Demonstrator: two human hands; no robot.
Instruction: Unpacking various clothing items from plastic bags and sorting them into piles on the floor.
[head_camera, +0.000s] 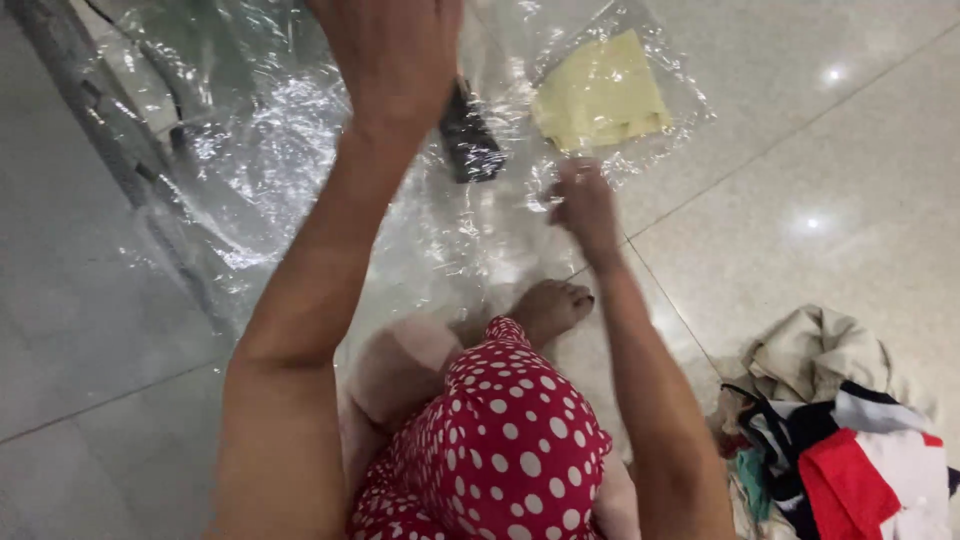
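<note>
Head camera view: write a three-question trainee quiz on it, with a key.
1. True or false: the right hand rests on the clear plastic sheet.
2. What colour is the folded cloth inside the clear bag? A) red B) pale yellow C) blue
3. Fill in: the pile of clothes lies on the tiled floor to the person's ____.

Key: 1 true; 2 B; 3 right. The left hand is raised above the sheet, near the dark object.

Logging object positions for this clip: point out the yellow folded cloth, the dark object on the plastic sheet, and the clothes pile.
yellow folded cloth (600, 92), head view, centre of its face.
dark object (470, 140), head view, its middle.
clothes pile (845, 480), head view, red garment.
</note>
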